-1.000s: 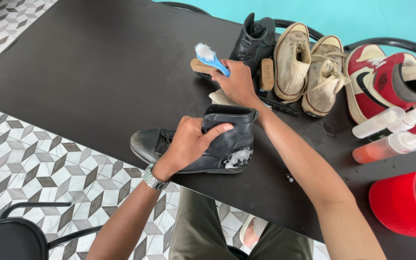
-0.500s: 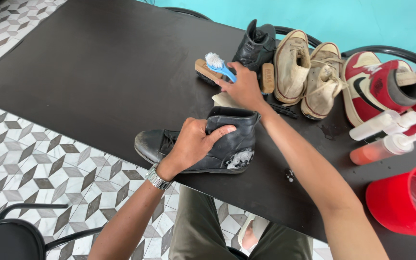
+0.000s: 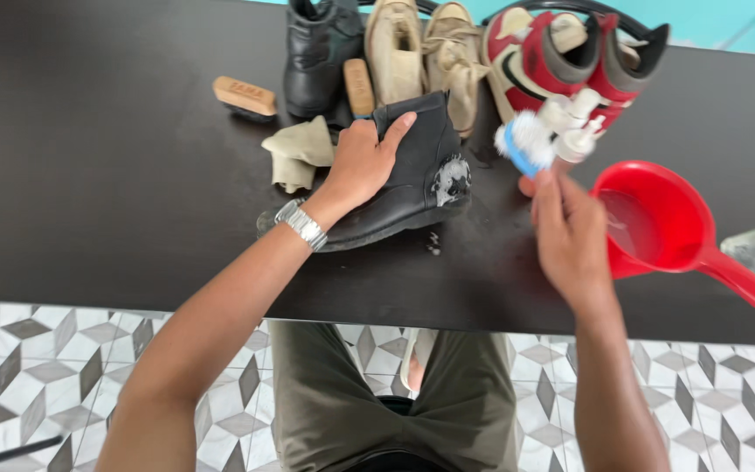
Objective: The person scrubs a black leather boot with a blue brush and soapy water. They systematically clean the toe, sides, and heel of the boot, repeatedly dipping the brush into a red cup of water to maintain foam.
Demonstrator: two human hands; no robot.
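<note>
My left hand (image 3: pixel 361 163) grips the ankle of a black high-top shoe (image 3: pixel 412 179) lying on the black table (image 3: pixel 115 175). White foam clings to the shoe's heel. To the right, my right hand (image 3: pixel 570 232) holds a blue-handled brush with white bristles (image 3: pixel 524 143), raised just left of a red scoop (image 3: pixel 657 218) that holds water. A silver watch sits on my left wrist.
A black boot (image 3: pixel 316 52), two beige sneakers (image 3: pixel 421 44) and red-and-white sneakers (image 3: pixel 561 52) line the far edge. Two wooden brushes (image 3: pixel 245 94), a beige cloth (image 3: pixel 299 153) and white spray bottles (image 3: pixel 570 118) lie nearby. Patterned tile floor is below.
My right hand has carried the blue brush from the far side, by the black boot, over to the right near the red scoop. The view has shifted toward the right.
</note>
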